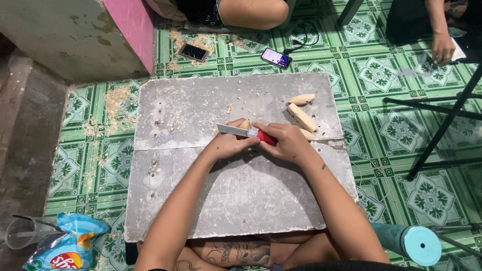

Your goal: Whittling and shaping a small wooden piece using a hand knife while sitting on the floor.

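Note:
My left hand (228, 145) grips a small pale piece of wood (244, 124), of which only the tip shows above my fingers. My right hand (287, 142) is closed on the red handle of a knife (241, 131); its steel blade points left across the wood piece. Both hands meet over the middle of a grey board (201, 190) lying on the floor. Just to the right of my hands rest three more carved pale wood pieces: a rounded one (302, 99), a longer block (302, 117) and a small one (307, 134).
Wood chips lie scattered on the board and the green patterned floor. Two phones (194, 51) (276, 57) rest beyond the board. Other people sit at the top; one person's hand (443, 48) touches the floor. A snack bag (65, 246) and plastic cup (22, 232) sit bottom left, a tripod (442, 125) right.

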